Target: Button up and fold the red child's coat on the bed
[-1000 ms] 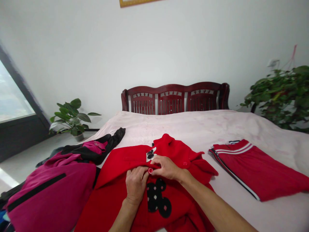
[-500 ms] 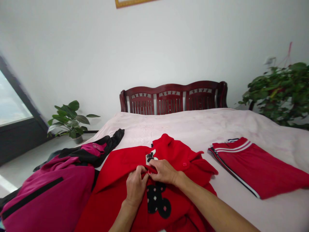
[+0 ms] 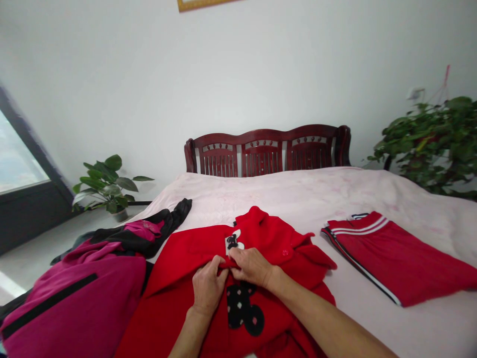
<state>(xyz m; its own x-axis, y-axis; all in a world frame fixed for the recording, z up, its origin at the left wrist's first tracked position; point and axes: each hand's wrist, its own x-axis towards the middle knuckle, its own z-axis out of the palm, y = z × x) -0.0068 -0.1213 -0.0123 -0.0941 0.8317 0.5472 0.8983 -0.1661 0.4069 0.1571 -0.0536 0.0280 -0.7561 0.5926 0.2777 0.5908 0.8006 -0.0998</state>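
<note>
A red coat with black and white appliqué figures lies spread on the bed in front of me. My left hand pinches the coat's front edge near its middle. Just to the right, my right hand grips the same edge between thumb and fingers, close to the small black-and-white figure. Below the hands shows a black dotted appliqué. The fingertips nearly meet, and the cloth between them is mostly covered. A red button shows on the coat's right side.
On the left lies a magenta and black jacket. Folded red trousers with white stripes lie at the right on the pink bedsheet. Behind stands a dark wooden headboard. Potted plants flank the bed.
Both hands have shifted slightly at the coat's edge, and the fingers have pressed down on the cloth. The small round button between the fingertips is now hidden. The other garments have not moved.
</note>
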